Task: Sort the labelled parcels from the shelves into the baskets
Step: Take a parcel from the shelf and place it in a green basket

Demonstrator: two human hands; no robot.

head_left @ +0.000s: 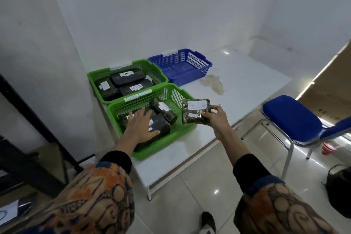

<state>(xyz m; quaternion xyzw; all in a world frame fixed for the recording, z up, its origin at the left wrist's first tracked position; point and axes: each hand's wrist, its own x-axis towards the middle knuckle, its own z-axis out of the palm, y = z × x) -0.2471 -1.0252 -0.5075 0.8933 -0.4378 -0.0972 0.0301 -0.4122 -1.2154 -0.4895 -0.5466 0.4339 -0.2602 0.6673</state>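
Observation:
My right hand [214, 118] grips a dark wrapped parcel [193, 109] with a white label reading RETURN, held just past the right rim of the near green basket [178, 93]. My left hand [140, 125] lies with spread fingers on a black parcel [161, 126] inside that basket; a second dark parcel [164, 110] leans behind it. The far green basket [152, 66] holds three black labelled parcels, one marked A [126, 78]. Behind and to the right stands a blue basket [182, 64] with nothing in it.
All three baskets stand on a low white table [247, 85] in a white corner, a stain beside the blue basket. A blue chair [292, 119] stands right of the table, a dark bag [340, 192] on the floor. Black shelf frame [28, 119] at left.

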